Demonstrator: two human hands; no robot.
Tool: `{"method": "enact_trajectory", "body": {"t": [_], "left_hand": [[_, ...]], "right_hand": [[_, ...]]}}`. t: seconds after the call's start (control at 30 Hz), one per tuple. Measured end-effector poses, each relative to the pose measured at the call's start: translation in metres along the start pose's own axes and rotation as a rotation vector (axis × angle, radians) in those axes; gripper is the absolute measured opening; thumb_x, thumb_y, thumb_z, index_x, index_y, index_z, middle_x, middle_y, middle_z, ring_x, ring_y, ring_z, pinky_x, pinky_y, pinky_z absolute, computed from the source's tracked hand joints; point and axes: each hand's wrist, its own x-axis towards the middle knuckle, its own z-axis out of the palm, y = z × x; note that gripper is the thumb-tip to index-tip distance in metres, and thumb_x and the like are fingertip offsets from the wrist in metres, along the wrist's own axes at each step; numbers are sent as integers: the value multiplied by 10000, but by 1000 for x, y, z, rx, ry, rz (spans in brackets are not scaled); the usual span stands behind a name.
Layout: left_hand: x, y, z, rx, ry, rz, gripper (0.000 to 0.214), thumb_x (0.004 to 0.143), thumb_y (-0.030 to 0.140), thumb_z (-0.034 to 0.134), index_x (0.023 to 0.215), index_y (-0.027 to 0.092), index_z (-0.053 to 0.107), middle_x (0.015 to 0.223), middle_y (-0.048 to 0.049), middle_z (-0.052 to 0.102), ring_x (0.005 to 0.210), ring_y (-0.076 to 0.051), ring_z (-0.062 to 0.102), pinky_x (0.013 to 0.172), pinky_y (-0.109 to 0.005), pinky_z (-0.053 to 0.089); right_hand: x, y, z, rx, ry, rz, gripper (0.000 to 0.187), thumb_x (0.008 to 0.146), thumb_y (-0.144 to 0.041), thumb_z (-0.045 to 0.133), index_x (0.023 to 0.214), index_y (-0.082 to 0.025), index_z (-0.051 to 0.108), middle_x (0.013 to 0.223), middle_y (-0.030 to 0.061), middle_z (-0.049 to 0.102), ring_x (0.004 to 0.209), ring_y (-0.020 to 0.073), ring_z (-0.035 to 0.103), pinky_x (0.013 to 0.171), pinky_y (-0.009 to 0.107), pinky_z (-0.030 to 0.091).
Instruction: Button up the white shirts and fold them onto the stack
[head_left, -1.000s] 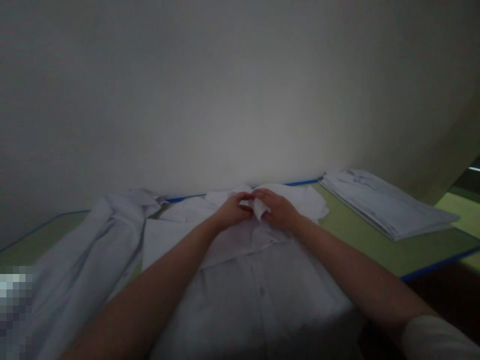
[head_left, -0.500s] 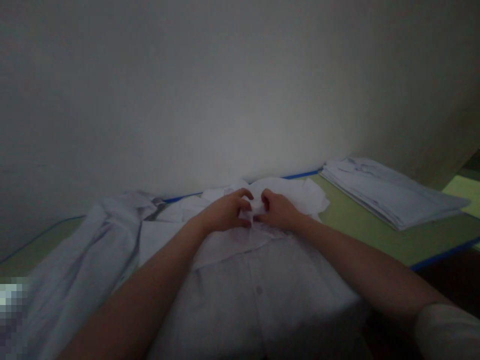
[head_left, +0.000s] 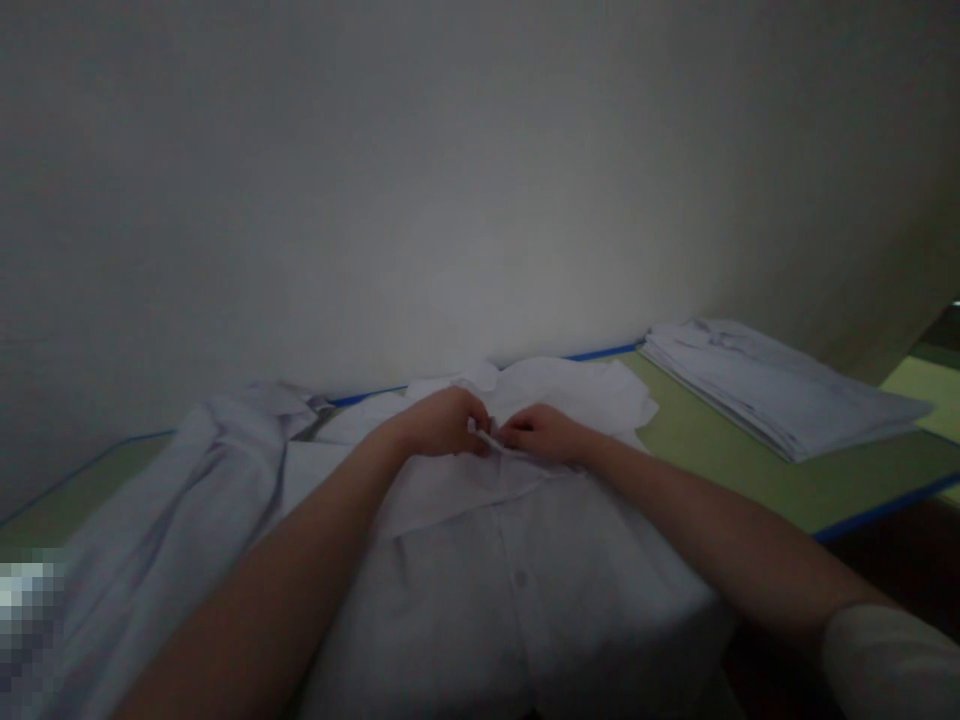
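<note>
Fingers of our left hand point(head_left: 442, 425) and right hand point(head_left: 541, 434) pinched the white button-front cotton shirt point(head_left: 510, 560) at its collar. Green table point(head_left: 750, 470) lay bare between it and the folded white stack point(head_left: 780, 395).

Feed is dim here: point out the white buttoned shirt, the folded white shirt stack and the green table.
White buttoned shirt point(head_left: 517, 600), head view, button placket.
Folded white shirt stack point(head_left: 780, 395), head view, top layer.
Green table point(head_left: 720, 450), head view, bare surface.

White shirt point(head_left: 517, 590): smooth matt cloth. Table point(head_left: 720, 460): matt green surface.
</note>
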Motion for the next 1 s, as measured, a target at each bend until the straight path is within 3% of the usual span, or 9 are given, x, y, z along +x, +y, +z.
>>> {"method": "enact_trajectory", "body": {"t": [0.1, 0.23, 0.43, 0.63, 0.8, 1.0], "left_hand": [[0, -1, 1, -91, -80, -71, 241, 592, 395, 680, 730, 197, 693, 491, 27, 582, 449, -96, 519, 466, -188, 310], [-1, 1, -1, -194, -96, -52, 239, 658, 408, 626, 657, 171, 655, 488, 15, 588, 458, -99, 538, 450, -180, 314], [8, 1, 3, -214, 40, -78, 263, 713, 389, 562, 652, 139, 619, 498, -1, 593, 440, -98, 536, 453, -184, 340], [18, 3, 12, -228, 117, -145, 301, 702, 416, 550, 623, 132, 611, 469, -1, 566, 438, -104, 526, 440, -191, 334], [19, 3, 11, -275, 124, -36, 308, 760, 425, 494, 682, 146, 599, 533, -2, 594, 483, -95, 529, 485, -190, 361], [22, 2, 17, -222, 177, -27, 309, 787, 424, 448, 721, 150, 573, 510, 20, 533, 460, -95, 504, 463, -193, 334]], "right_hand": [[0, 0, 4, -103, 23, -58, 231, 722, -344, 558, 658, -129, 610, 570, -30, 494, 532, 67, 387, 503, 192, 256], [4, -1, 4, -187, 228, 19, 181, 723, -274, 520, 605, -138, 539, 547, -33, 447, 542, 73, 368, 509, 203, 236], [5, -3, -10, -203, 562, 24, 202, 837, -311, 419, 739, -159, 510, 659, -15, 503, 614, 96, 419, 562, 207, 283], [-2, -13, -7, -323, 494, -135, 153, 820, -290, 507, 812, -172, 604, 758, 17, 589, 736, 123, 489, 697, 233, 326], [-1, -14, -6, -281, 498, -95, 166, 822, -275, 503, 792, -166, 625, 741, 18, 604, 698, 114, 494, 658, 224, 331], [1, -10, -12, -165, 441, -75, 180, 820, -273, 496, 819, -164, 639, 713, 3, 604, 675, 101, 504, 613, 202, 341]]}}
